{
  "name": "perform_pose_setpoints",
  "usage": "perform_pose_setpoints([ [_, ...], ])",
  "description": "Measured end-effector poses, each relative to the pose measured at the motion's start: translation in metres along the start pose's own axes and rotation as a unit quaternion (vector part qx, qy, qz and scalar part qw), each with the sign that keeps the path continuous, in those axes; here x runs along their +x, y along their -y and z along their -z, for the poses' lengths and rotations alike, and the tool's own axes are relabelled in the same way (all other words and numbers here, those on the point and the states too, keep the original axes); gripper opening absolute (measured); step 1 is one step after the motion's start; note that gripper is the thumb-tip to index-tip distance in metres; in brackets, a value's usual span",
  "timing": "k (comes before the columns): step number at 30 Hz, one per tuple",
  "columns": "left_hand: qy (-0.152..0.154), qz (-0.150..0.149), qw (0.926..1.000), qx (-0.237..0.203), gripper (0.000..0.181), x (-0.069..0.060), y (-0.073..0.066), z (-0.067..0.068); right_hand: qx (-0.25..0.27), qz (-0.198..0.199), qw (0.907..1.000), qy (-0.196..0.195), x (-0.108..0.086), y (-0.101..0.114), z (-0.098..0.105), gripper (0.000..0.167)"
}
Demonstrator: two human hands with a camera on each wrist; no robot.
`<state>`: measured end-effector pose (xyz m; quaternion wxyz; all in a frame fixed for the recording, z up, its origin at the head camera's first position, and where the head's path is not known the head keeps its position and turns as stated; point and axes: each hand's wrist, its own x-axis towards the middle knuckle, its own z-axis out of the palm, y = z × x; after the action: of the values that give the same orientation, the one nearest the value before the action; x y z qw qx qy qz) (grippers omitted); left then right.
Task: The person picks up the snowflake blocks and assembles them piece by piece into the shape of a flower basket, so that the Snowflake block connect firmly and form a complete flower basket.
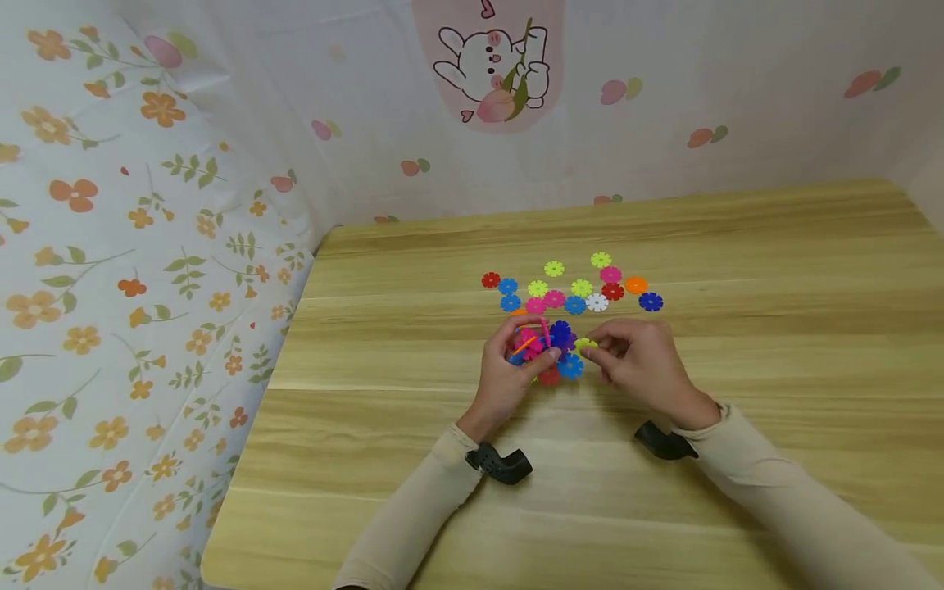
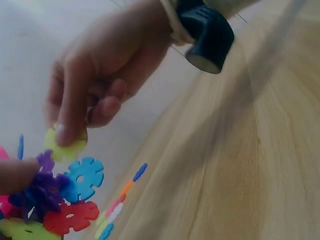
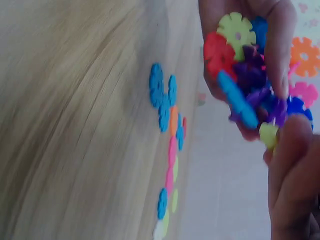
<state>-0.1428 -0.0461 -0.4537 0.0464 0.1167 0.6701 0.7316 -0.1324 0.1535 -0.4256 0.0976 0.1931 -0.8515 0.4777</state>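
Observation:
My left hand (image 1: pixel 505 373) holds a cluster of interlocked plastic snowflake discs; purple discs (image 1: pixel 562 336) sit at its middle. Around these are a blue disc (image 1: pixel 570 365), a red disc (image 2: pixel 72 217) and pink and orange ones. The left thumb presses against the purple part. Between thumb and fingers, my right hand (image 1: pixel 645 360) pinches a yellow snowflake disc (image 2: pixel 65 146) at the cluster's right side. In the left wrist view its lower edge meets the purple disc (image 2: pixel 46 162); whether the two are slotted together I cannot tell.
Loose snowflake discs lie flat on the wooden table (image 1: pixel 774 328) beyond the hands, among them a white disc (image 1: pixel 596 302), an orange disc (image 1: pixel 636 285) and a dark blue disc (image 1: pixel 651 301). Patterned cloth (image 1: pixel 354 98) hangs behind the table and along its left.

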Motion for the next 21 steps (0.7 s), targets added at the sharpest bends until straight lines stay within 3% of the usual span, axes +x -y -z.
perform_pose_setpoints([
  [7,-0.008,-0.026,0.9994,0.019,0.043,0.0,0.0,-0.002,0.014,-0.021,0.9995,-0.019,0.002,0.005,-0.01,0.009],
  [13,0.0,-0.019,0.9961,0.086,0.042,0.0,-0.001,0.005,0.071,-0.062,0.9955,0.011,0.004,0.003,-0.013,0.01],
  [18,-0.025,0.018,0.9961,0.082,0.039,-0.001,0.002,0.008,0.135,-0.083,0.9874,0.006,0.009,-0.001,-0.016,0.015],
  [21,-0.036,0.064,0.996,0.051,0.04,0.003,0.004,0.007,0.136,-0.089,0.9854,0.049,0.019,-0.007,-0.01,0.014],
])
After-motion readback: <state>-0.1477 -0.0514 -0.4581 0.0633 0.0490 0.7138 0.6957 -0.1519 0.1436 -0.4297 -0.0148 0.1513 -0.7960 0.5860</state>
